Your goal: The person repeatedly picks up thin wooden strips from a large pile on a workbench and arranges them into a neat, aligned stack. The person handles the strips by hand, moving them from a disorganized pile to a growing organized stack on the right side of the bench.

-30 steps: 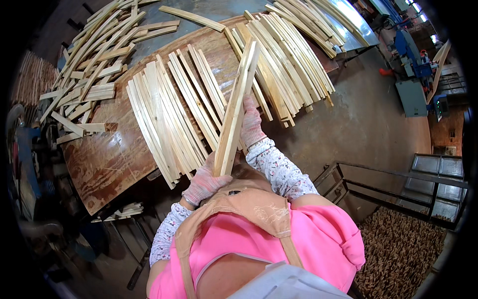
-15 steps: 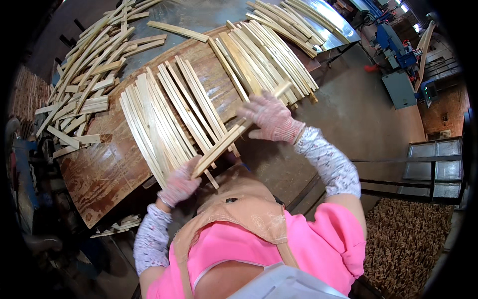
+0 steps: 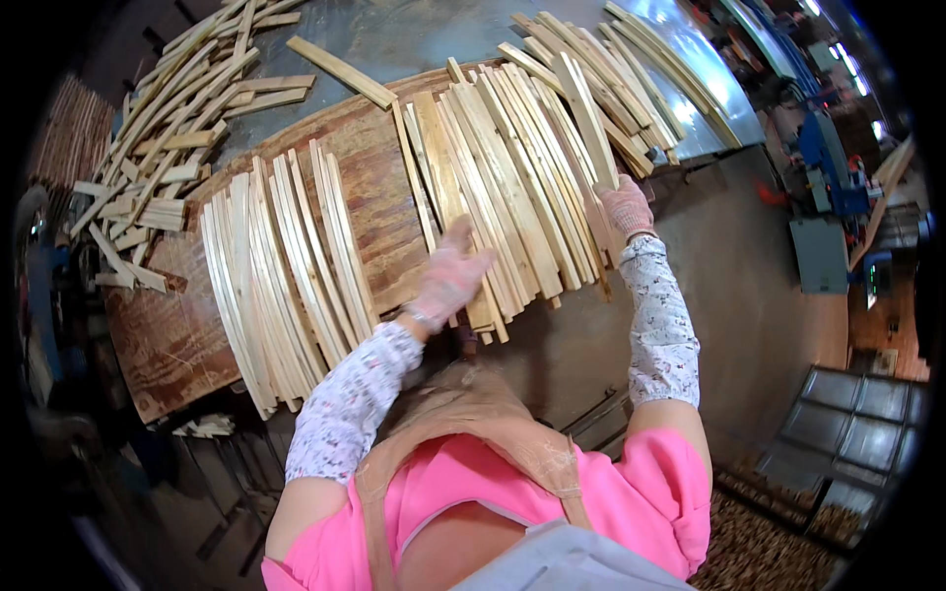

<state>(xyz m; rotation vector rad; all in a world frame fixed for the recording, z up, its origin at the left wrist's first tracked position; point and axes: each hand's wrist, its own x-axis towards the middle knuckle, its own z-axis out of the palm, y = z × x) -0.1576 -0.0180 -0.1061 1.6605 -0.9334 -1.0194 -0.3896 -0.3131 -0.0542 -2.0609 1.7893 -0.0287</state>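
Observation:
My right hand (image 3: 628, 207), in a pinkish work glove, is closed round the near end of a wooden strip (image 3: 588, 120). That strip points away from me along the right side of a row of pale wooden strips (image 3: 512, 187). My gloved left hand (image 3: 448, 281), slightly blurred, is over the near left end of the same row, fingers apart and holding nothing. Another group of strips (image 3: 276, 266) lies side by side to its left on the brown wooden board (image 3: 379, 222).
A jumbled heap of strips (image 3: 187, 128) covers the far left, and one loose strip (image 3: 340, 72) lies at the back. More strips (image 3: 680, 79) rest on the shiny metal surface at the far right. A blue-grey machine (image 3: 823, 246) stands beyond on the right.
The strip that lay crosswise between both hands has swung lengthwise and moved right, now in my right hand alone. My left hand has let go of it and shifted right.

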